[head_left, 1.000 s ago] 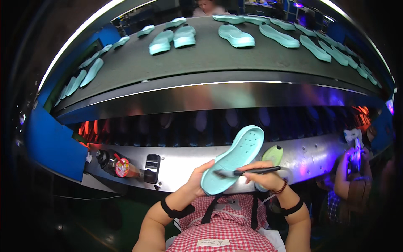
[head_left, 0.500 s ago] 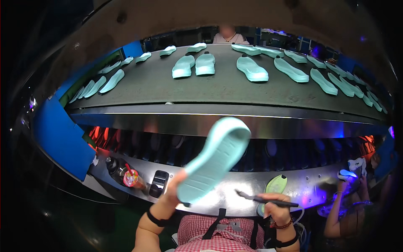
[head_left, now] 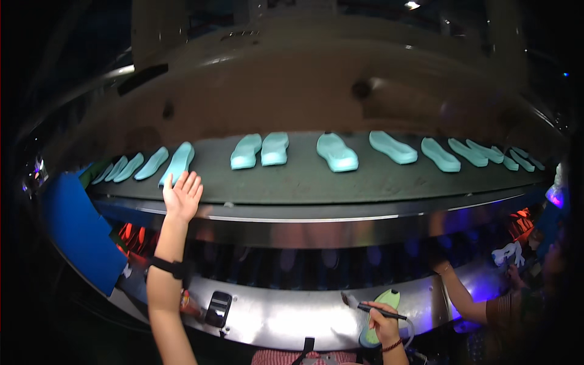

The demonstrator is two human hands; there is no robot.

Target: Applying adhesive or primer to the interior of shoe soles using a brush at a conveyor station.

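My left hand is stretched out over the near left edge of a dark belt, palm showing and fingers apart. Its fingertips reach the lower end of a pale turquoise shoe sole lying there; whether they touch cannot be made out. My right hand is closed round a black-handled brush, bristles pointing left. Beneath that brush a yellow-green sole rests on the metal shelf. Further along the belt lie a pair of turquoise soles and a single turquoise sole.
A black device and a red-topped cup stand at the left of the metal shelf. Dark slots with an orange glow run below the belt. Another person's arm reaches in from the right. A brown hood hangs over the belt.
My left hand has moved up and left to the belt and let go of the turquoise sole, which now lies there. My right hand still holds the brush. The view has tilted upward.
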